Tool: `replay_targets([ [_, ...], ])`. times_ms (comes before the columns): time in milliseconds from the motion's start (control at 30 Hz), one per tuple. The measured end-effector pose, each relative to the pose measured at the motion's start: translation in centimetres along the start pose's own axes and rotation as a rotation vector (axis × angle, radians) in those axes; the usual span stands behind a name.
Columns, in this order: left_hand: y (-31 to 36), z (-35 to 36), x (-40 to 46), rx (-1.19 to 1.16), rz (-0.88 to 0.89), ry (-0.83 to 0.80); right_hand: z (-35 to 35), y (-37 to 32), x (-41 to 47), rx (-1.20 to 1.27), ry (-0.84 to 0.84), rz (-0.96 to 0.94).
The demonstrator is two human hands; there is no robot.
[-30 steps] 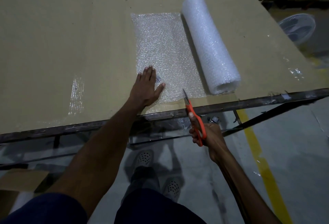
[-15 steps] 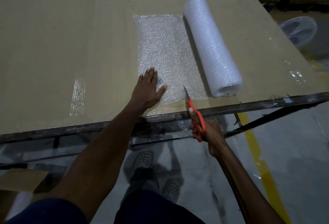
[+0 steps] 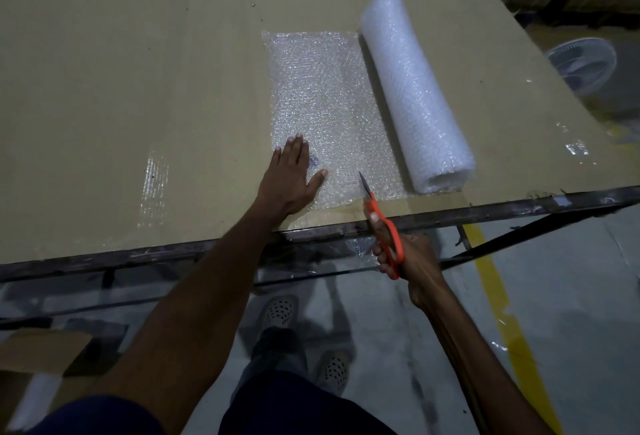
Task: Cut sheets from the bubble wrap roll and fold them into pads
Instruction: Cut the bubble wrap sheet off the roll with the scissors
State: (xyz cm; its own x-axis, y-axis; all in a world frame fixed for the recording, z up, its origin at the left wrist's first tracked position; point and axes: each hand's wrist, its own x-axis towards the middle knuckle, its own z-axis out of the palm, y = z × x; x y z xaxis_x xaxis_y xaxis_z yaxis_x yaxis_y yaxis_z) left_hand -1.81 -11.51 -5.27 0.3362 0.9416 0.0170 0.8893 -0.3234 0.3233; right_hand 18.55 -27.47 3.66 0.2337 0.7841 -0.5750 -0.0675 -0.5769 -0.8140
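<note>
The bubble wrap roll lies on the table, long axis running away from the near edge, with a sheet unrolled leftward. The left hand presses flat on the sheet; the right hand grips orange scissors pointing away at its near edge.

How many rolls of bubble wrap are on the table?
1. The roll lies on the table, right of the flat unrolled sheet that the left hand presses down. None other shows.

The right hand is covering the orange-handled scissors' finger loops. The right edge is cropping the round white floor fan. Blade opening: too small to tell.
</note>
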Motion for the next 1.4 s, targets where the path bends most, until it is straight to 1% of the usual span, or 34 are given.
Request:
replay_targets([
  [400, -0.1, 0.1, 0.0, -0.004, 0.005, 0.008, 0.6, -1.1, 0.2, 0.004, 0.009, -0.006],
  [567, -0.2, 0.3, 0.0, -0.007, 0.001, 0.0, 1.3, -1.5, 0.4, 0.015, -0.001, -0.012],
  [800, -0.2, 0.3, 0.1, 0.002, -0.001, 0.0, 0.5, -0.9, -0.5, 0.006, -0.029, -0.022],
  [967, 0.0, 0.2, 0.0, 0.005, -0.006, -0.001, 0.3, -0.7, 0.6, -0.021, 0.0, 0.007],
  [1400, 0.1, 0.1, -0.2, -0.002, -0.008, -0.005, 0.5, -1.1, 1.2, -0.002, 0.019, -0.006],
])
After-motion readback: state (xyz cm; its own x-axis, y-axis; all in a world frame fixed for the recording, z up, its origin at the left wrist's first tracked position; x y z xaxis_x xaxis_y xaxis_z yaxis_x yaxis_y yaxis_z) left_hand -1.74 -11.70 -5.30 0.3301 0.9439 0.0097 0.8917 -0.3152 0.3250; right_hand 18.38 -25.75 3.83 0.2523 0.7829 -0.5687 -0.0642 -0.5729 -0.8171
